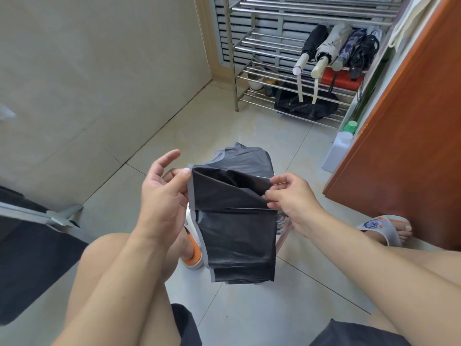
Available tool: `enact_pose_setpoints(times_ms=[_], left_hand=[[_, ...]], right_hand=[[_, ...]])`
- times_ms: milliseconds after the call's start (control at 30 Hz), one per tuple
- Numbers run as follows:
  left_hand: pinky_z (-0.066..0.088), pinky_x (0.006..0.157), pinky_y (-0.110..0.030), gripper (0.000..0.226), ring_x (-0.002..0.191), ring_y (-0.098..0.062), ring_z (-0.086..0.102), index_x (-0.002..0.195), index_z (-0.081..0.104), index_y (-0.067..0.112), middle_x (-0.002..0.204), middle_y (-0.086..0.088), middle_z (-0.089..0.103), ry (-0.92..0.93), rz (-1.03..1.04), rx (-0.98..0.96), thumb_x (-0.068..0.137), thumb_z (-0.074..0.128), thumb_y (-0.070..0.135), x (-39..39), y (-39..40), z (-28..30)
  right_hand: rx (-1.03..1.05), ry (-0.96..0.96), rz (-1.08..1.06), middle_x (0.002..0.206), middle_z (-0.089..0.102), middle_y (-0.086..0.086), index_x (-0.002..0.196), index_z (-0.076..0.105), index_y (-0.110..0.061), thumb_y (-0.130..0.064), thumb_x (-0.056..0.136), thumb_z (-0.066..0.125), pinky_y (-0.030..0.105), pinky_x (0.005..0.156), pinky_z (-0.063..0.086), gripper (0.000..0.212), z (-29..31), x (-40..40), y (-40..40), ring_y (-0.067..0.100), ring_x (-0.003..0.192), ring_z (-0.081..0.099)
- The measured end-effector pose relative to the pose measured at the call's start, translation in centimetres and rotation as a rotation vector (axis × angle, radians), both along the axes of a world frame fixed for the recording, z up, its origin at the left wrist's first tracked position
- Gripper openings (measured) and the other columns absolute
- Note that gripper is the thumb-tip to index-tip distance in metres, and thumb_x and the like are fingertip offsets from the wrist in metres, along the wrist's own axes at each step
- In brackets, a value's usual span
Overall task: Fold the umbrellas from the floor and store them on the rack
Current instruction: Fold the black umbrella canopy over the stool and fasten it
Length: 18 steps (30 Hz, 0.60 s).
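While we are looking down from the head view, our left hand point(162, 193) and right hand point(289, 196) are pinching the black umbrella point(234, 221) canopy's edges above the floor point(249, 126); four folded umbrellas point(336, 46) are lying on the rack point(249, 49).

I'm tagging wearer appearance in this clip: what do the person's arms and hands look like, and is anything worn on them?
Both forearms are bare, with no sleeves in view. The left hand and right hand wear no gloves, and no rings, watch or bracelets show.
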<state>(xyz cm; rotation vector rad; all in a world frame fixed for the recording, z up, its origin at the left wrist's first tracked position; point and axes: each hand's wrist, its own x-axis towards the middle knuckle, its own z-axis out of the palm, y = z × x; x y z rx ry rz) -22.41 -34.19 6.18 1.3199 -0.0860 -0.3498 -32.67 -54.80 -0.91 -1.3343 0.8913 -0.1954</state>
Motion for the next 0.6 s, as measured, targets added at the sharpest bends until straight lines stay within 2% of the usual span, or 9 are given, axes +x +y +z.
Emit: enact_pose_setpoints(times_ms=[33,100,200,267,333,400,500,567,600], left_hand=[[0.055,0.071,-0.036,0.037,0.068,-0.017,0.062,0.131,0.058,0.014,0.074,-0.002,0.060,0.001,-0.007,0.004,0.099,0.057,-0.005,0.0,0.2,0.2],[0.058,0.071,-0.036,0.035,0.068,-0.017,0.063,0.129,0.059,0.013,0.077,-0.005,0.060,-0.021,-0.019,0.034,0.099,0.056,-0.005,-0.1,0.3,0.4],[0.057,0.084,-0.047,0.035,0.081,-0.026,0.065,0.128,0.061,0.013,0.083,-0.009,0.062,-0.049,-0.013,0.066,0.098,0.058,-0.005,-0.3,0.7,0.3],[0.056,0.087,-0.048,0.035,0.082,-0.026,0.064,0.127,0.061,0.013,0.081,-0.006,0.061,-0.052,-0.027,0.080,0.098,0.059,-0.005,-0.5,0.9,0.3],[0.056,0.085,-0.047,0.034,0.078,-0.024,0.064,0.125,0.062,0.014,0.078,-0.003,0.061,-0.050,-0.040,0.099,0.098,0.058,-0.005,-0.6,1.1,0.3],[0.055,0.084,-0.049,0.033,0.080,-0.026,0.062,0.122,0.063,0.016,0.079,-0.004,0.060,-0.057,-0.042,0.123,0.098,0.057,-0.005,-0.4,1.2,0.1],[0.055,0.077,-0.043,0.031,0.074,-0.021,0.061,0.119,0.064,0.018,0.077,-0.001,0.060,-0.066,-0.056,0.162,0.099,0.058,-0.005,-0.4,1.0,-0.3],[0.055,0.075,-0.039,0.030,0.070,-0.016,0.062,0.118,0.064,0.018,0.074,0.002,0.062,-0.064,-0.071,0.180,0.099,0.058,-0.004,-0.8,0.8,-0.5],[0.055,0.077,-0.040,0.030,0.070,-0.016,0.062,0.118,0.064,0.018,0.074,0.003,0.062,-0.061,-0.072,0.184,0.099,0.058,-0.003,-0.9,0.7,-0.7]], right_hand=[[-0.015,0.023,-0.019,0.099,0.066,0.012,0.103,0.061,-0.013,0.004,0.084,0.070,0.025,0.061,0.055,0.028,0.1,0.0,-0.1,0.019,0.081,0.074],[-0.181,0.077,-0.022,0.103,0.068,0.008,0.102,0.061,-0.017,-0.003,0.084,0.070,0.030,0.062,0.055,0.025,0.2,-0.1,-0.2,0.020,0.082,0.072],[-0.528,0.082,0.073,0.110,0.061,-0.006,0.111,0.063,-0.024,-0.008,0.083,0.073,0.029,0.084,0.051,0.034,0.5,0.1,-0.6,0.014,0.093,0.063],[-0.555,0.023,0.192,0.108,0.065,-0.011,0.112,0.068,-0.028,-0.008,0.084,0.074,0.026,0.090,0.048,0.035,0.7,0.3,-1.1,0.011,0.098,0.062],[-0.564,0.018,0.326,0.095,0.072,-0.013,0.094,0.072,-0.033,-0.009,0.084,0.076,0.024,0.087,0.047,0.027,0.6,0.6,-1.7,0.010,0.094,0.065],[-0.581,0.032,0.394,0.090,0.070,-0.012,0.079,0.070,-0.036,-0.009,0.086,0.075,0.021,0.082,0.043,0.029,0.6,1.0,-2.2,0.010,0.090,0.063],[-0.661,0.057,0.272,0.093,0.054,-0.007,0.082,0.068,-0.033,-0.014,0.092,0.068,0.024,0.081,0.036,0.021,0.8,1.4,-2.3,0.009,0.087,0.054],[-0.750,0.146,0.150,0.086,0.055,-0.007,0.088,0.064,-0.028,-0.024,0.094,0.064,0.028,0.074,0.035,0.007,1.2,1.1,-1.6,0.014,0.083,0.055],[-0.736,0.181,0.139,0.081,0.059,-0.008,0.089,0.061,-0.025,-0.030,0.095,0.062,0.031,0.072,0.037,0.007,1.4,0.9,-1.0,0.017,0.083,0.057]])
